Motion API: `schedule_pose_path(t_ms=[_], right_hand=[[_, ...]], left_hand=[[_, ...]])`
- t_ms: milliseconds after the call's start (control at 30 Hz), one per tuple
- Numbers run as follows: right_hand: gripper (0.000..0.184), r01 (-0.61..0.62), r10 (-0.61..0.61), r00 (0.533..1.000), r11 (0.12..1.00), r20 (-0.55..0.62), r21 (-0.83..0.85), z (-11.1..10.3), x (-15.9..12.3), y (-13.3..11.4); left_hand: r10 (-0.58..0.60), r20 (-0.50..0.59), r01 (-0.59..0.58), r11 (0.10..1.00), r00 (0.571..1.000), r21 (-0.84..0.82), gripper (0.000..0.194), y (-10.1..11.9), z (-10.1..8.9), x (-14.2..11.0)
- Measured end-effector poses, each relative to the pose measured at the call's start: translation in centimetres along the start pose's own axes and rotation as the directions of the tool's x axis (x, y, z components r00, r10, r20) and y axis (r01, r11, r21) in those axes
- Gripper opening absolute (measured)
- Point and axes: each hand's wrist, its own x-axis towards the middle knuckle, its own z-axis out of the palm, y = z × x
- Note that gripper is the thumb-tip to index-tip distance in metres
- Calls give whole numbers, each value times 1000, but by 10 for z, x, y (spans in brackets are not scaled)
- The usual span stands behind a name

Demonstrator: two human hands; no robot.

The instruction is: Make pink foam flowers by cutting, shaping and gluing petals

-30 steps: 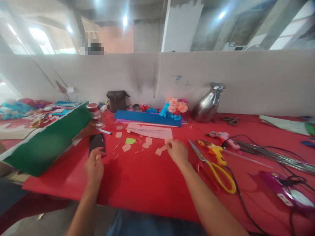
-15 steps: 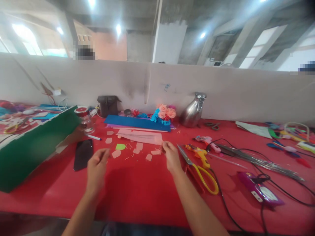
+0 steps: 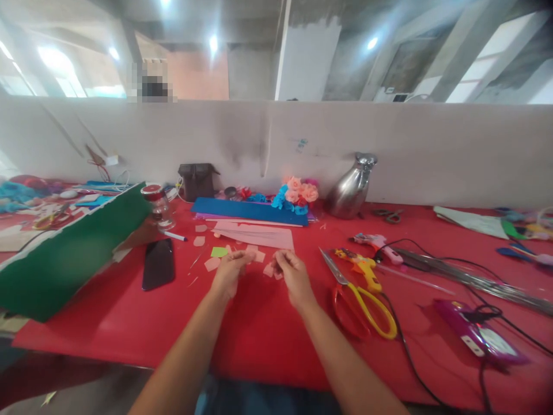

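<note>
My left hand (image 3: 231, 272) is closed in a pinch above the table, its fingertips over the pink paper pieces (image 3: 259, 255); whatever it may hold is too small to make out. Facing it, my right hand (image 3: 295, 276) is also pinched, with its fingertips beside more small pink pieces (image 3: 268, 270). I cannot tell what lies between those fingers. A green paper piece (image 3: 219, 252) is just beyond my left hand. Farther back lies a pink paper strip (image 3: 254, 233) with lines on it. To the right of my right hand are yellow-and-red-handled scissors (image 3: 367, 308).
On the left are a phone (image 3: 158, 265), a pen (image 3: 175, 236), a jar (image 3: 161, 212) and a green panel (image 3: 78, 259). Paper flowers (image 3: 300, 193) and a metal jug (image 3: 352, 187) stand behind. Glue guns (image 3: 367, 268), wires (image 3: 484, 282) and a purple power strip (image 3: 477, 334) lie right.
My left hand has moved right and inward, close to my right hand. My right hand stays near the pink pieces. The whole view has shifted slightly.
</note>
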Motion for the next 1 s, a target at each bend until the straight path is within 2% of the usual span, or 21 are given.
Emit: schedule_pose_path(t_ms=[67, 133, 167, 233, 300, 333, 400, 500, 567, 600, 667, 733, 800, 900, 1000], right_hand=[[32, 60, -66, 986, 997, -154, -44, -7, 3, -1], [29, 80, -96, 972, 993, -215, -82, -11, 4, -3], [27, 61, -74, 983, 995, -171, -82, -11, 3, -4], [32, -9, 11, 999, 997, 40, -70, -7, -1, -5], [32, -34, 55, 974, 995, 219, -97, -2, -5, -5], [28, -18, 46, 969, 993, 243, -118, 0, -7, -4], [27, 27, -1, 986, 988, 168, -155, 0, -5, 0], [26, 46, -67, 995, 967, -77, -251, -12, 3, 5], [22, 68, -173, 963, 899, -207, -433, -23, 9, 7], [20, 73, -239, 942, 831, -235, -552, -27, 11, 7], [21, 54, -314, 927, 651, -204, -757, -31, 12, 5], [26, 36, -266, 958, 480, -106, -877, -28, 9, 4], [27, 50, -146, 989, 376, -5, -925, -21, 4, 2], [24, 45, -46, 998, 321, 32, -946, -14, 1, 2], [27, 8, -52, 999, 378, -12, -926, -19, 6, 3]], left_hand=[[20, -5, -20, 999, 1000, -24, 26, -1, -6, 1], [27, 2, -27, 1000, 1000, -16, 25, -1, -8, 2], [16, 7, -16, 1000, 1000, 8, 24, -1, -8, 1], [-18, 33, 15, 997, 999, 77, 23, -1, -6, -1], [-38, 88, 26, 990, 995, 137, 21, -2, -3, -3], [-35, 105, 19, 988, 994, 156, 21, -2, -3, -4], [-10, 78, -4, 985, 997, 173, 20, -2, -3, -4], [23, -39, -15, 983, 999, 186, 20, -3, -7, -2], [28, -77, -13, 983, 997, 181, 22, -4, -9, 0], [32, -88, -15, 984, 996, 179, 23, -4, -10, 1], [50, -118, -28, 984, 992, 178, 25, -4, -10, 2], [79, -169, -47, 982, 982, 185, 24, -2, -11, 2], [108, -202, -65, 976, 973, 207, 22, -2, -13, 3], [124, -164, -69, 950, 979, 305, 18, -5, -17, 5], [142, -95, -83, 884, 985, 460, 16, -12, -18, 7]])
